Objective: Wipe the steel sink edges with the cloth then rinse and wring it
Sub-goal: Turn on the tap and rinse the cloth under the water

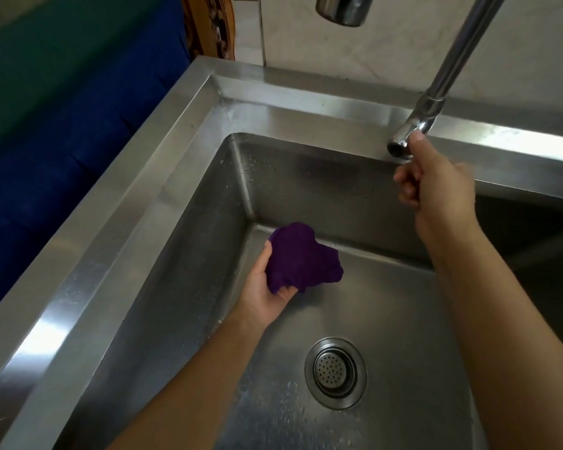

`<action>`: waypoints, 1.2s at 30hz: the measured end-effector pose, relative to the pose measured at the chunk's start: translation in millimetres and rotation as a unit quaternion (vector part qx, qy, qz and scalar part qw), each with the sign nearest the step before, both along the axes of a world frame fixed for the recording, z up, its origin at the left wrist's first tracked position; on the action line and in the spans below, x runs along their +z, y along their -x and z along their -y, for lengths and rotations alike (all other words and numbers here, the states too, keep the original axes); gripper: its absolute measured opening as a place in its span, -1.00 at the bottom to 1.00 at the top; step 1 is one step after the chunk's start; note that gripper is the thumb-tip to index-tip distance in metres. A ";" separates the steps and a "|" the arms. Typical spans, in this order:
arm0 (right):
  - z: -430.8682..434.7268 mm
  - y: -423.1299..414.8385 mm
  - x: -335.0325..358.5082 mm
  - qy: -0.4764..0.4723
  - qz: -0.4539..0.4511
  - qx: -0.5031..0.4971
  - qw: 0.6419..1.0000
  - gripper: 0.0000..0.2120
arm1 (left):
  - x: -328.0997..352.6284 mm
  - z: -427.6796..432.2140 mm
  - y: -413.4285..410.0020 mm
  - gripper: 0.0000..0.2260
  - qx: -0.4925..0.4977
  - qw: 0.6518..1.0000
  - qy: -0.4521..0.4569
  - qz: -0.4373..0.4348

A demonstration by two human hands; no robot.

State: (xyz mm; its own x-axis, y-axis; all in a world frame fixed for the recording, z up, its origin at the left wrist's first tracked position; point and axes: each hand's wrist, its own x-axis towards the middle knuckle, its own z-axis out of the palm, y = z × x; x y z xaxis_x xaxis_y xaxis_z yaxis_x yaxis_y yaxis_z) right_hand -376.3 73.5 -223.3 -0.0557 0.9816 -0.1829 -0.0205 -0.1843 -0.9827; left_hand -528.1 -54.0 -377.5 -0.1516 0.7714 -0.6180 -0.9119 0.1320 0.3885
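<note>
My left grip [264, 295] clamps the cloth [301, 258]: soft, light, floppy, so I'd keep it bunched mid-wad. My right grip [436, 186] curls at the tap [431, 102]; hold unclear.

Grips bunched purple cloth [303, 258] in left hand [267, 297], low inside steel sink [117, 222]; pinches lower end of chrome faucet [436, 89] with right hand [436, 190], fingers [407, 186] curled, by the back rim.
</note>
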 end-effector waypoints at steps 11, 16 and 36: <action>-7.1 13.3 3.8 -0.082 0.126 -0.087 0.985 -0.69 | -14.5 -3.4 1.7 -0.66 -0.014 1.000 -0.003 -0.014; -10.5 15.9 4.8 -0.108 0.182 -0.090 0.973 -0.68 | -21.7 -4.1 2.1 -0.65 -0.015 1.000 0.000 -0.011; 61.9 6.4 -124.6 0.061 0.159 0.148 0.974 -0.66 | -18.8 -6.4 -9.1 -0.64 -0.062 0.997 -0.025 -0.034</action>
